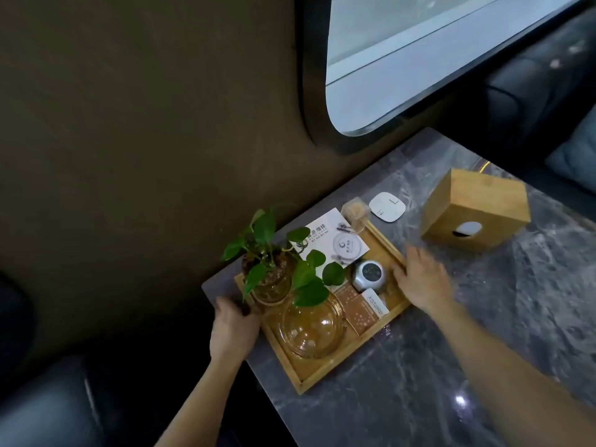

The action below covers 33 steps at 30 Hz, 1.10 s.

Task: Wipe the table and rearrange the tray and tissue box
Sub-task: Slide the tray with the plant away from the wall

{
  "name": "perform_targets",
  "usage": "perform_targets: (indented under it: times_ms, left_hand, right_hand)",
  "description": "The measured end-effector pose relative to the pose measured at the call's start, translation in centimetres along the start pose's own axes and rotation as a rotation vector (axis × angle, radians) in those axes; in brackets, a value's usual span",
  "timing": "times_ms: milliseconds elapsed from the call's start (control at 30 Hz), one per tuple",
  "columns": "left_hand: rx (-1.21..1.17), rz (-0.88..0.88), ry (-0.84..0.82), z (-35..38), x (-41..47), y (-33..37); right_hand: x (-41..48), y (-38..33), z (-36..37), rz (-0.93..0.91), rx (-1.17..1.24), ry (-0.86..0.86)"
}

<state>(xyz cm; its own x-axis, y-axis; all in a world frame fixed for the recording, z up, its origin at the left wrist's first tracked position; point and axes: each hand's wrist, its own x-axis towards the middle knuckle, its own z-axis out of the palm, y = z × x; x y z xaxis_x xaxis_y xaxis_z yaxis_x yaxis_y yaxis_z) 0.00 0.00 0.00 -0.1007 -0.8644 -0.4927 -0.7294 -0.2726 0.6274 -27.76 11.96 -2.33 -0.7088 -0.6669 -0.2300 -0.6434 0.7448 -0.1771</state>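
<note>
A wooden tray [325,372] lies near the left edge of the grey marble table [483,333], close to the wall. It carries a potted green plant [274,262], a glass ashtray [311,327], a small round silver device [369,274], a printed card [335,238] and small packets [361,309]. My left hand [233,330] grips the tray's left rim beside the plant. My right hand [421,280] holds the tray's right rim. A wooden tissue box [474,209] stands further back on the right, apart from the tray.
A white rounded pad [387,207] and a clear toothpick holder [355,212] sit behind the tray. The dark wall and a window [403,59] border the table's far side. Dark upholstered seats [48,408] flank the table on the left and at top right.
</note>
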Motion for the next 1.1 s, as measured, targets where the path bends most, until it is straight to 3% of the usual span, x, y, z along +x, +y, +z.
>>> perform_targets:
  times_ms: [200, 533, 700, 900, 1000, 1100]
  left_hand:
    - [0.387, 0.067, -0.094, 1.4, -0.8, -0.6]
    - [0.434, 0.080, -0.051, 3.2, -1.9, 0.2]
    - [0.538, 0.106, -0.098, 2.2, -3.2, 1.2]
    - [0.767, 0.293, -0.212, 2.3, -5.9, 2.0]
    - [0.855, 0.283, -0.299, 3.8, -6.8, 1.8]
    - [0.775, 0.272, -0.328, 6.0, -7.6, 1.9]
  right_hand:
    - [0.6, -0.3, 0.8, -0.079, -0.050, 0.063]
    - [2.1, -0.4, -0.4, -0.183, -0.266, 0.036]
    - [0.5, 1.6, 0.2, -0.279, -0.240, 0.207]
    - [-3.7, 6.0, 0.7, -0.213, -0.228, 0.354]
    - [-6.4, 9.0, 1.2, -0.135, -0.227, 0.388]
    - [-8.6, 12.1, 1.2, -0.082, -0.257, 0.399]
